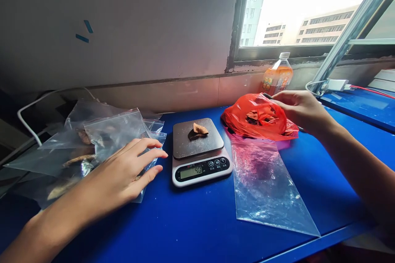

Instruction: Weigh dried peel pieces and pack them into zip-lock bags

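A white kitchen scale (200, 170) stands on the blue table, its display reading what looks like 4.0. One curled, brown dried slice (200, 130) rests on the metal plate. Left of the scale, my left hand (140, 164) hovers over clear zip bags (114, 129), fingers spread, holding nothing. My right hand (293, 104) pinches the upper right rim of a red plastic bag (236, 115); a small dark bit shows by its fingertips. Dark brown dried pieces (261, 117) lie inside that bag's open mouth. A flat clear bag (268, 185) lies partly under the red one.
Behind the red bag, a bottle of orange drink (277, 76) stands against the wall below the window. A white charger (336, 85) with cables sits by a metal frame post (348, 28) at right. A white cable (26, 117) loops at far left.
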